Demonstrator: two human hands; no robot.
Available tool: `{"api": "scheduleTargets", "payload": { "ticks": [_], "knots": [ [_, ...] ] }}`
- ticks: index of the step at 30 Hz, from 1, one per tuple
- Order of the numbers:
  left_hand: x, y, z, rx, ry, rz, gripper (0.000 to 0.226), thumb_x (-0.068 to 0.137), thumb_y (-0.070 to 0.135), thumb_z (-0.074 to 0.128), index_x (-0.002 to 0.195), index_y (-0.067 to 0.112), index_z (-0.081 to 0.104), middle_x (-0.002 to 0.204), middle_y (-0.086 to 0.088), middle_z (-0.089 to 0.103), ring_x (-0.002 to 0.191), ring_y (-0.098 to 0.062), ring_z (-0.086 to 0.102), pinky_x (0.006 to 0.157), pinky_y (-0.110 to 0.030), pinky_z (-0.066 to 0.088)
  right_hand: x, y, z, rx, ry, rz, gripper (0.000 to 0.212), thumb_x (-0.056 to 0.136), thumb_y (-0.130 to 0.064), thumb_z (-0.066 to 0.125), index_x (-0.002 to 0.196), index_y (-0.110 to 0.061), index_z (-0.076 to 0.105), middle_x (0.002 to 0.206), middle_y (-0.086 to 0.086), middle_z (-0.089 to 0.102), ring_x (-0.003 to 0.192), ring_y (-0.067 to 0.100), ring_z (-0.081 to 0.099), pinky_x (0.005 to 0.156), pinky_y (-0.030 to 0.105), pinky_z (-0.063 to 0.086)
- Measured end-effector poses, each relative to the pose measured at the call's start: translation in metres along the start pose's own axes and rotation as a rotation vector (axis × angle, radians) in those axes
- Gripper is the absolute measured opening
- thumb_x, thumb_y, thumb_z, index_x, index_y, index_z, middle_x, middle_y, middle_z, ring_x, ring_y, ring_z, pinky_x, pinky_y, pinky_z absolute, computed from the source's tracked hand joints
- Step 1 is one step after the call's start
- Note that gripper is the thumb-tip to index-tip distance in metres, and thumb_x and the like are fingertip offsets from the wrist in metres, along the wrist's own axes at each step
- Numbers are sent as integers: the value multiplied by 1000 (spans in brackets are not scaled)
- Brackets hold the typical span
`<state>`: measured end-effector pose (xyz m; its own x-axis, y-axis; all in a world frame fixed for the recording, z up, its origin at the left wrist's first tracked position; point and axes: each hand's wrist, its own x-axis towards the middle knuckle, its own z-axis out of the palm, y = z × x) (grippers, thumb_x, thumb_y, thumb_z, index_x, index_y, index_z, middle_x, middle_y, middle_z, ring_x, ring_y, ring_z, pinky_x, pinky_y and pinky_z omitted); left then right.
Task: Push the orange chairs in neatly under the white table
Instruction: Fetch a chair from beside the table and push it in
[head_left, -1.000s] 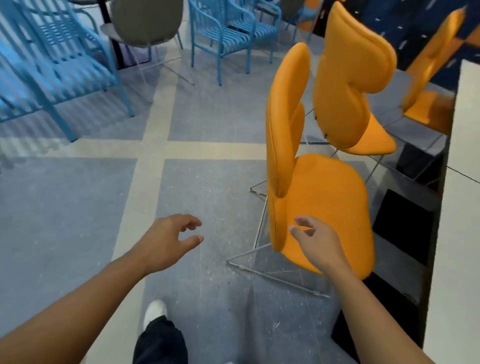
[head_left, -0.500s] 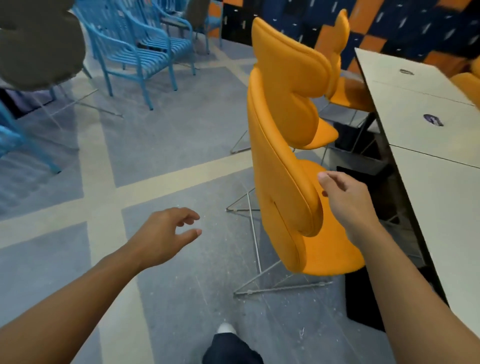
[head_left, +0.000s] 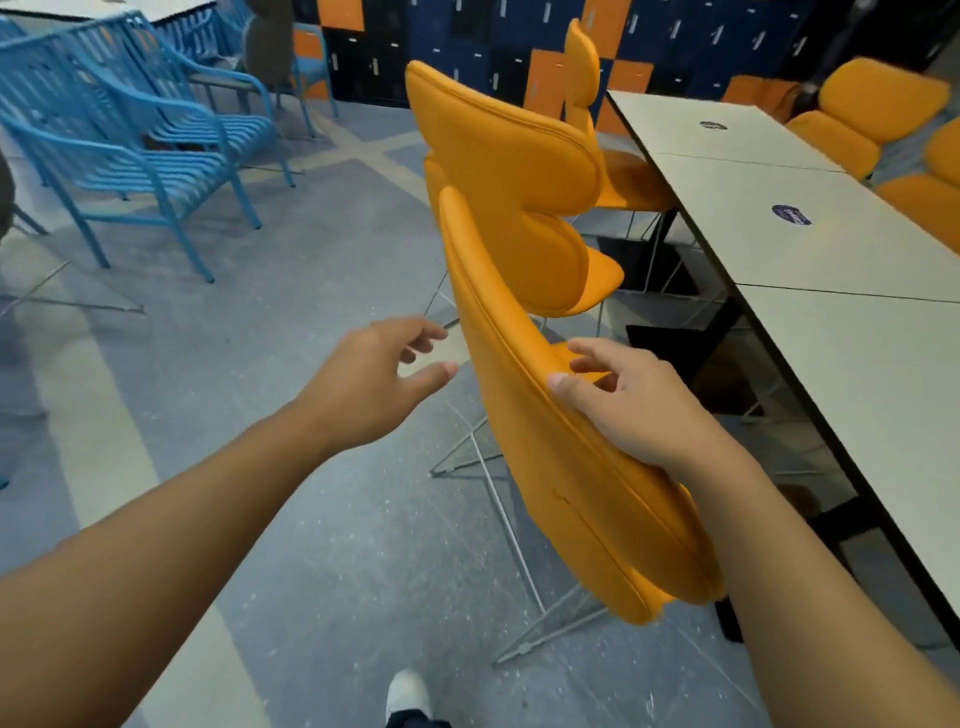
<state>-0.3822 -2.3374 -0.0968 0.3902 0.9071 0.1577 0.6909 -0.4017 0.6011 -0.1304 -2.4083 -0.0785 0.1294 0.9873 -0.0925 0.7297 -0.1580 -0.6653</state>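
Note:
The nearest orange chair (head_left: 545, 467) stands on a wire frame, side-on to me, its backrest between my hands. My right hand (head_left: 639, 410) holds the backrest's edge, thumb on the rear face and fingers curled over the front. Just left of the backrest my left hand (head_left: 374, 384) hovers with relaxed fingers, touching nothing. Behind the first chair is a second orange chair (head_left: 509, 171), and a third (head_left: 584, 73) stands further back with its seat under the table edge. The long white table (head_left: 857, 338) runs along the right.
Blue slatted chairs (head_left: 156, 150) line the left side across the grey floor. More orange chairs (head_left: 872, 109) sit on the table's far side. Blue and orange lockers (head_left: 467, 41) form the back wall. My white shoe (head_left: 410, 696) shows at the bottom.
I have turned toward the table and stepped closer. My right hand rose from beside the seat to the backrest edge and took hold of it. My left hand came nearer the backrest.

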Motion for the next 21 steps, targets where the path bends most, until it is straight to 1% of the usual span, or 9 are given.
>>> {"api": "scheduleTargets", "payload": {
  "ticks": [2,5,7,9,11,12,14,16,21],
  "knots": [
    [28,0,-4,9,3,30,49,90,52,58,133,29,51,125,6,58,109,-8,55,83,-23,39,7,-9,2,-50,-32,11,63,93,-54,60,150,-32,43,139,-11,55,118,14,55,88,29,42],
    [61,0,-4,49,-16,78,59,91,55,55,142,30,41,141,3,47,125,-14,47,94,-27,36,12,-21,6,-103,-87,11,55,96,-51,58,145,-31,47,130,-8,57,116,17,57,82,27,44],
    [81,0,-3,57,-58,131,61,91,55,53,145,31,38,149,3,39,133,-17,40,103,-32,34,15,-24,8,-123,-100,32,60,95,-53,57,148,-30,43,139,-6,54,120,18,54,88,28,43],
    [99,-1,-2,81,-109,195,59,92,57,51,145,34,37,154,5,34,139,-19,34,111,-43,32,16,-25,8,-155,-91,52,69,94,-57,57,154,-30,36,149,-7,47,128,18,49,98,30,41],
    [114,-6,1,118,-181,246,58,93,60,45,145,36,38,155,6,32,141,-19,30,113,-51,29,17,-25,9,-172,-88,73,74,92,-61,56,156,-31,32,154,-9,43,134,16,45,104,30,38],
    [120,-9,3,134,-226,276,59,93,65,40,144,36,39,155,7,32,142,-19,28,113,-53,28,16,-26,9,-173,-84,88,75,91,-62,56,156,-32,32,155,-10,42,134,14,44,103,27,36],
    [132,-15,8,167,-308,344,68,88,73,29,142,35,43,155,9,34,146,-18,23,114,-54,25,15,-27,11,-169,-68,110,75,89,-62,58,154,-35,32,154,-12,42,133,11,43,97,23,34],
    [144,-23,12,184,-358,415,69,86,73,26,140,36,46,154,11,35,148,-18,17,117,-52,20,16,-30,13,-170,-42,157,75,88,-64,58,153,-38,33,152,-14,43,131,10,44,95,23,32],
    [165,-42,9,157,-393,616,68,85,76,25,137,39,48,149,13,42,148,-17,17,117,-45,20,16,-44,21,-184,13,291,75,85,-68,59,151,-41,38,156,-18,39,140,11,38,111,32,35]
  ]
}}
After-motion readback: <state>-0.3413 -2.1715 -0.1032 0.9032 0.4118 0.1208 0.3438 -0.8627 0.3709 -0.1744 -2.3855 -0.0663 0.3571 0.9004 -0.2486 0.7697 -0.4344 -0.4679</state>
